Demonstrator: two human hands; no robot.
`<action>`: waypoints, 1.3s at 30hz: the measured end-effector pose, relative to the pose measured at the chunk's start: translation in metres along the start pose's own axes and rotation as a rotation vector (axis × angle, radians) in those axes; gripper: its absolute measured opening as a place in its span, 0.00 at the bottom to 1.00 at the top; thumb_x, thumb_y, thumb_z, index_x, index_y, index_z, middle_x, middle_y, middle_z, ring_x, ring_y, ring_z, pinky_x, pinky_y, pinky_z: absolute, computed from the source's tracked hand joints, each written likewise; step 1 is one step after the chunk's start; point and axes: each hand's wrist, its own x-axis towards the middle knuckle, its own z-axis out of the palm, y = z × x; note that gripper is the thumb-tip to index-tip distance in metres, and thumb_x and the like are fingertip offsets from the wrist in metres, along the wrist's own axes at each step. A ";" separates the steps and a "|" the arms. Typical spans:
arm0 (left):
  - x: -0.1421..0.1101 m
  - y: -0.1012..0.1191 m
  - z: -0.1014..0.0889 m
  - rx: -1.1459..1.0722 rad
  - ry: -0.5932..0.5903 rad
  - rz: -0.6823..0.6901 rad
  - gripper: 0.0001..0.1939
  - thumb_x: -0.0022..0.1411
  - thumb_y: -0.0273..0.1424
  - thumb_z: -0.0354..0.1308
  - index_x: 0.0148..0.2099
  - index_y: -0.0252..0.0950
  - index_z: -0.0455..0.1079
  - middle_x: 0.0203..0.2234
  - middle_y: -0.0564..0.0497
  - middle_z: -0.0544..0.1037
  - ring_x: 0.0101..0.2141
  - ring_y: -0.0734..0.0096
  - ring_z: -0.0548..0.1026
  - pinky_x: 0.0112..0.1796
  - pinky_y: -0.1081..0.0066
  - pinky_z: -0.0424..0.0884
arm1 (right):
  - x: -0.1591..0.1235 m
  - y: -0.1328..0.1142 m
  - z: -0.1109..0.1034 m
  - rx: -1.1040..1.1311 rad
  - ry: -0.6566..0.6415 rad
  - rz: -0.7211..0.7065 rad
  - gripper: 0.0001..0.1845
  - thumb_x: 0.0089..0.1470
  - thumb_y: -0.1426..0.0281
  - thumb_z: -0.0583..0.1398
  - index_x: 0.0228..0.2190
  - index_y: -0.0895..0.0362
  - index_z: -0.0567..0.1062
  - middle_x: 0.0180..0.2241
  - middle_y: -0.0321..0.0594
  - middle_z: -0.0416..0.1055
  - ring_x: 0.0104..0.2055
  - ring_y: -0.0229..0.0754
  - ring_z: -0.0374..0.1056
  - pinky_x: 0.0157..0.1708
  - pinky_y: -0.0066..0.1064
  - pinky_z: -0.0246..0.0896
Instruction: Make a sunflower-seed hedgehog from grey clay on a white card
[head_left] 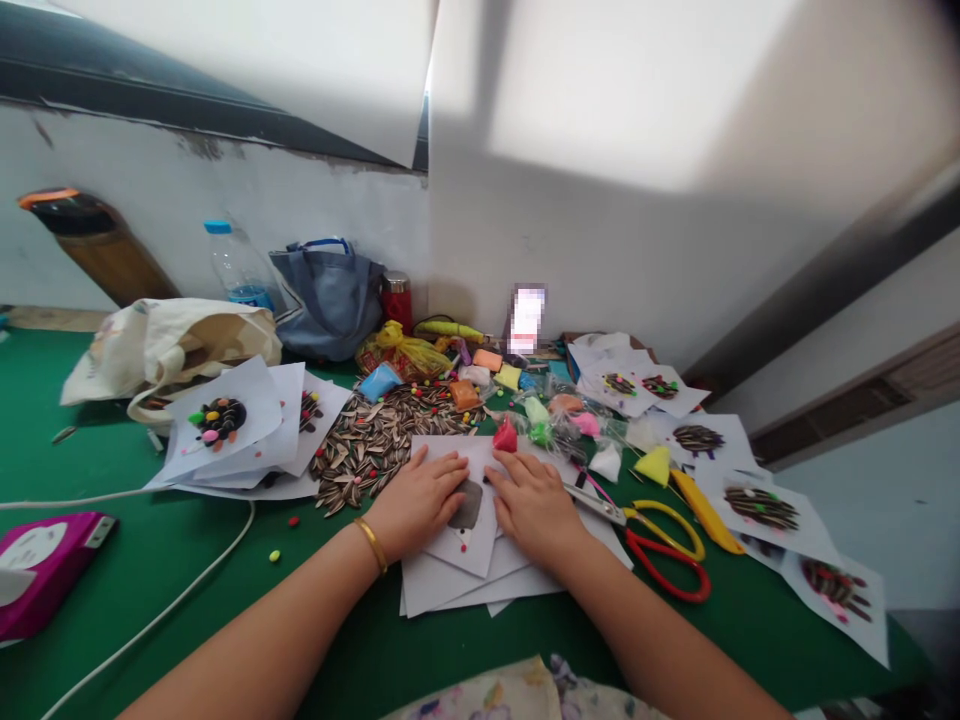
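Observation:
My left hand (420,500), with a gold bangle at the wrist, lies on a white sheet of paper (476,545). Its fingers are stretched out, with their tips by a flattened grey clay patch (466,505). Below the patch, the sheet bears a small white shape with dark dots and a red dot. My right hand (536,505) rests at the sheet's right side with its fingers spread. A small dark bit near its fingertips is too small to name. Red clay (505,435) sits just beyond them. Beneath the sheet lie more white papers (442,590).
Sunflower seeds (375,440) are heaped beyond my left hand. Scissors (664,545) and a yellow box cutter (705,512) lie right, near bagged coloured clay (585,425). Decorated sheets (255,385) flank both sides. A white cable (187,585) crosses the green table at left.

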 end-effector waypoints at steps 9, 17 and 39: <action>0.000 -0.001 0.001 -0.016 0.012 0.009 0.21 0.68 0.34 0.49 0.61 0.39 0.65 0.60 0.46 0.68 0.62 0.61 0.62 0.64 0.50 0.43 | 0.002 0.001 0.002 0.023 -0.012 0.036 0.26 0.59 0.66 0.54 0.59 0.51 0.66 0.64 0.39 0.58 0.62 0.50 0.53 0.57 0.45 0.51; 0.000 -0.001 0.002 -0.036 0.019 0.004 0.21 0.68 0.34 0.49 0.62 0.40 0.64 0.60 0.46 0.69 0.62 0.61 0.62 0.64 0.48 0.44 | -0.001 0.002 -0.003 0.078 0.009 0.036 0.25 0.57 0.69 0.55 0.57 0.48 0.69 0.61 0.40 0.62 0.61 0.50 0.55 0.59 0.45 0.50; 0.000 0.000 -0.001 -0.025 0.003 -0.008 0.21 0.68 0.34 0.49 0.61 0.39 0.65 0.60 0.46 0.68 0.62 0.61 0.62 0.64 0.49 0.43 | 0.002 0.002 0.001 0.078 0.025 0.018 0.25 0.58 0.67 0.55 0.57 0.50 0.68 0.63 0.40 0.60 0.62 0.51 0.54 0.58 0.46 0.51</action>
